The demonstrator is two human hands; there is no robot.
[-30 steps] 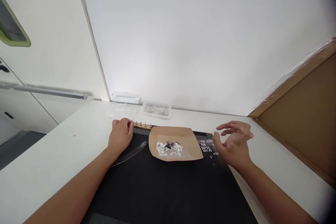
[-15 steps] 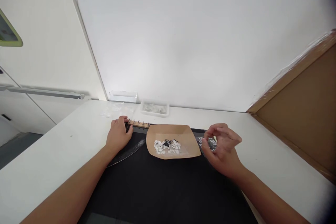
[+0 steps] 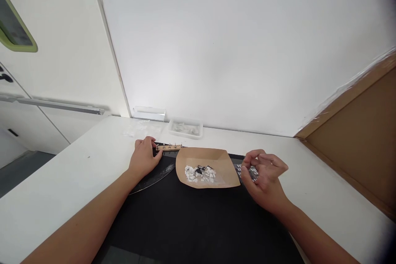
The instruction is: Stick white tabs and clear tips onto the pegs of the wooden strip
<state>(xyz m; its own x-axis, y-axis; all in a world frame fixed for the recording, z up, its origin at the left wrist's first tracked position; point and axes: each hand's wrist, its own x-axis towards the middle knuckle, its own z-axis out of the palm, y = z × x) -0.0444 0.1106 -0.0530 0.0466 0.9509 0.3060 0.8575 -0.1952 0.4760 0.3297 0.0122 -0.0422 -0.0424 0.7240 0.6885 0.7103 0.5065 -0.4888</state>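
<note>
**Left hand at pegged strip, right hand raised over white pieces**

Left hand: at the left end of the wooden strip, thumb and index apart, strip end between them. Can't tell if it's gripping or just resting there.

Strip: along the far edge of the black mat, row of small metal pegs standing up from it. Right end is just beside the far left corner of the brown tray.

Right hand: right of the tray, thumb and index curled round with tips close together. Can't tell if something small is pinched there. Flat white pieces lie behind it, partly hidden by the fingers.

Tray: on the mat, between the hands. White bits in its left and middle part, thin black scraps among them.

Back of desk, near the wall: translucent container with pale contents too blurred to identify; clear plastic bag left of it; clear lid-like piece behind the bag.
</note>
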